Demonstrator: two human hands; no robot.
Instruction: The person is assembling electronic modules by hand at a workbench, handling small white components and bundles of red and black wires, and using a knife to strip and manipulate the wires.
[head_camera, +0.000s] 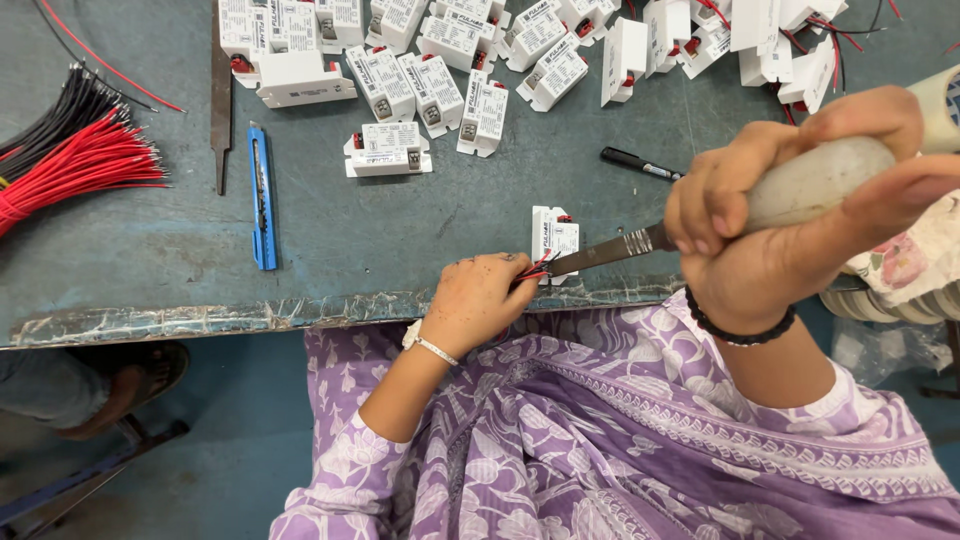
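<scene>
My left hand rests on the table's front edge and pinches thin red and black wires that come from a small white box unit. My right hand is closed around the pale handle of a metal tool. Its flat blade points left and its tip meets the wires at my left fingers. The box lies flat on the green table, just beyond my left hand.
Several white box units are piled along the far edge. A bundle of red and black wires lies at left, with a metal file and a blue utility knife beside it. A black marker lies mid-table.
</scene>
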